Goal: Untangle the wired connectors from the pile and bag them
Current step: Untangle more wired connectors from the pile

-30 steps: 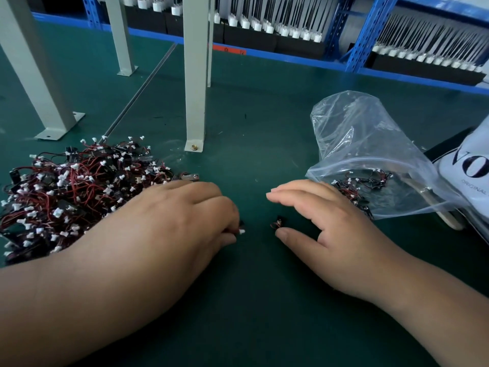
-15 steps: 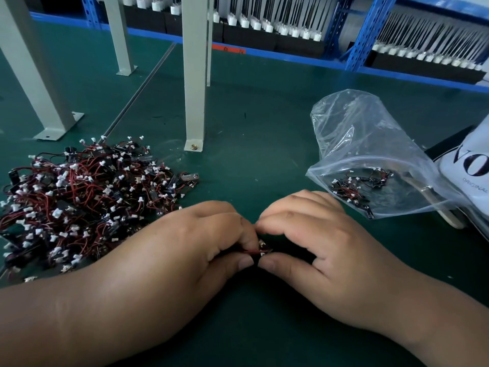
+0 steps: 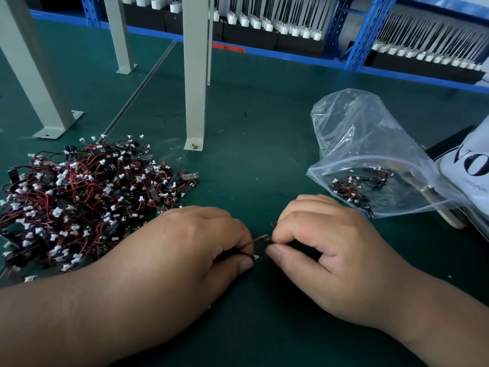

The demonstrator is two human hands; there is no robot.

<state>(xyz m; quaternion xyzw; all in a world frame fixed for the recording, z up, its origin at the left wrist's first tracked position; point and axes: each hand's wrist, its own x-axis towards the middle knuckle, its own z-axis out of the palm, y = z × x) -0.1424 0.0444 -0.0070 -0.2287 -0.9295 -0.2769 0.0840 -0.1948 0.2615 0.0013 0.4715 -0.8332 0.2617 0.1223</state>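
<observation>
Left hand: thumb and forefinger pinch one wired connector by its white-plug end.
Right hand: pinches the same connector's other end.
Pile: tangled, just left of the grip.
Zip bag: right of the grip and beyond it, a few connectors inside.

- We see a green tabletop spanning the view.
- At 12 o'clock a grey post stands upright on it.
- Blue racking at 1 o'clock holds black trays of white-capped parts.
- A white lettered bag lies at 3 o'clock.
</observation>
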